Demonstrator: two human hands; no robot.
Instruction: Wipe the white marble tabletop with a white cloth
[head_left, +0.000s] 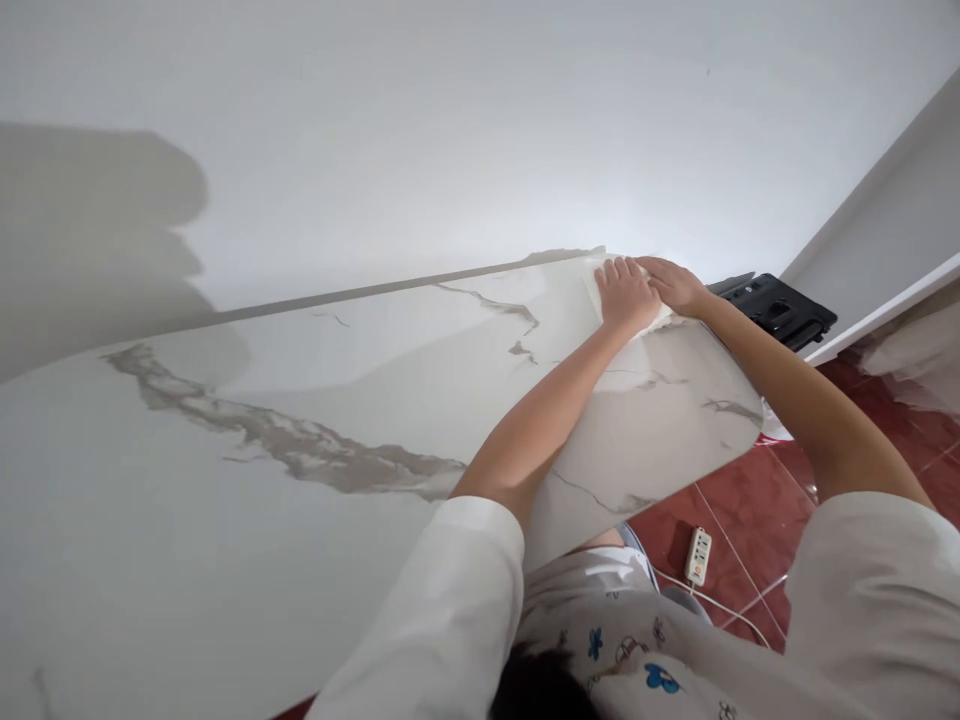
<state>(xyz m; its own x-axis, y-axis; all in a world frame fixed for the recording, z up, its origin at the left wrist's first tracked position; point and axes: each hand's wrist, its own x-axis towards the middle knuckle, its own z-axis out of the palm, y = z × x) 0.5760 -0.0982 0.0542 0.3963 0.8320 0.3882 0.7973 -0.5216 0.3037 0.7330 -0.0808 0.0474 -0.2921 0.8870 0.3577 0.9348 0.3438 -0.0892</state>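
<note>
Fingers (621, 268) atop the white cloth (592, 288)

No words, brands or numbers can be read. On the power strip (698, 556), below the bench (202, 540) and toward its right end, any markings are too small to make out. The same goes for the black case (791, 312) past the bench's right end, and for the shirt (630, 610) print at its near edge.

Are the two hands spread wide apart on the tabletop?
No, the left hand and right hand are close together at a white cloth on the marbled tabletop.
</note>
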